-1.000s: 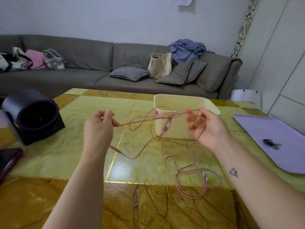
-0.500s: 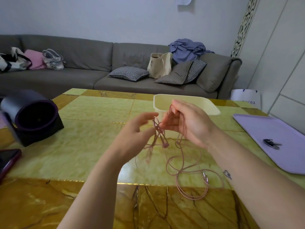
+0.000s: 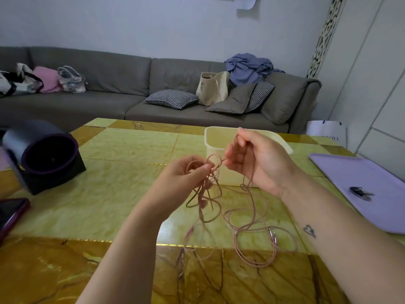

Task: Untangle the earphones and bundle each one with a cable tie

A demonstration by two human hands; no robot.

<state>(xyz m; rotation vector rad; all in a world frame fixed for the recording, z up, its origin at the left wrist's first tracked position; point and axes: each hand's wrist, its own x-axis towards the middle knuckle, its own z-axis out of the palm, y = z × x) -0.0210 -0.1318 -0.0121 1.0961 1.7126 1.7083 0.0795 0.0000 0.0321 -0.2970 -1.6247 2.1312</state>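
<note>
A tangle of thin pink earphone cords point(image 3: 245, 218) hangs between my two hands above the yellow-green table point(image 3: 122, 194). My left hand point(image 3: 184, 178) pinches a knotted bunch of cord near the middle. My right hand point(image 3: 258, 159), palm toward me, holds another strand between thumb and fingers, close to the left hand. Loose loops trail down onto the tabletop, with the plug ends point(image 3: 274, 235) lying near the front. No cable tie can be made out.
A cream plastic bin point(image 3: 212, 139) stands just behind my hands. A dark cylindrical device point(image 3: 46, 154) sits at the left, a phone point(image 3: 11, 213) at the left edge. A lilac tray point(image 3: 377, 189) with a small dark object point(image 3: 360, 192) lies at the right. A grey sofa runs behind.
My hands, spread wide a second ago with cord stretched between them, have come together. The left hand now pinches the knot; the cords hang in looser loops.
</note>
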